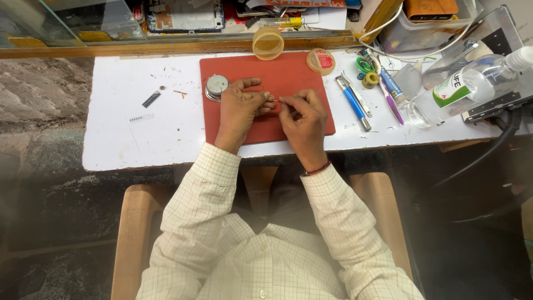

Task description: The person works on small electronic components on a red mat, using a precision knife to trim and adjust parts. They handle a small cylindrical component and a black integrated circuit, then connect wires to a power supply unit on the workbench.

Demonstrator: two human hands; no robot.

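Over the red mat (288, 75), the left hand (240, 108) and right hand (302, 114) pinch shut on one thin metal part (276, 100), perhaps a pin; a round watch case (216, 86) lies just left.

Red mat (288, 72) on a white table (122, 122); cream checked sleeves (205, 189); blue pen (353, 103); purple pen (393, 105).
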